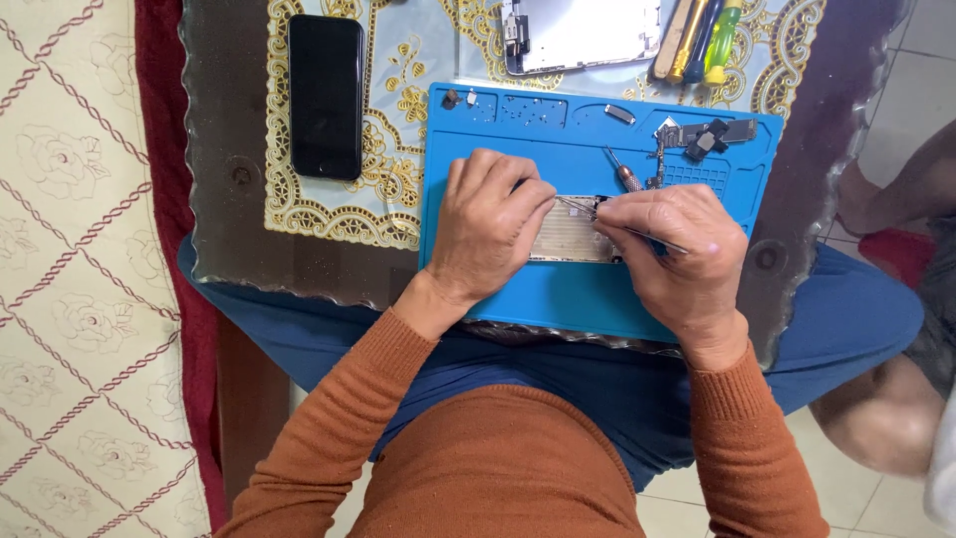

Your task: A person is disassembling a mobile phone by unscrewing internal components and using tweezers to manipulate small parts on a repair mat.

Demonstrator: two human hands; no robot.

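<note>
On a blue work mat lies an opened phone body, silver inside. My left hand presses down on its left end and holds it. My right hand grips thin metal tweezers, their tips at the phone's right part. Both hands cover much of the phone. Small loose parts and a screwdriver lie on the mat behind my hands.
A black phone lies face up at the left on a lace cloth under the glass tabletop. A detached screen panel and several tool handles sit at the far edge. Another person's leg is at right.
</note>
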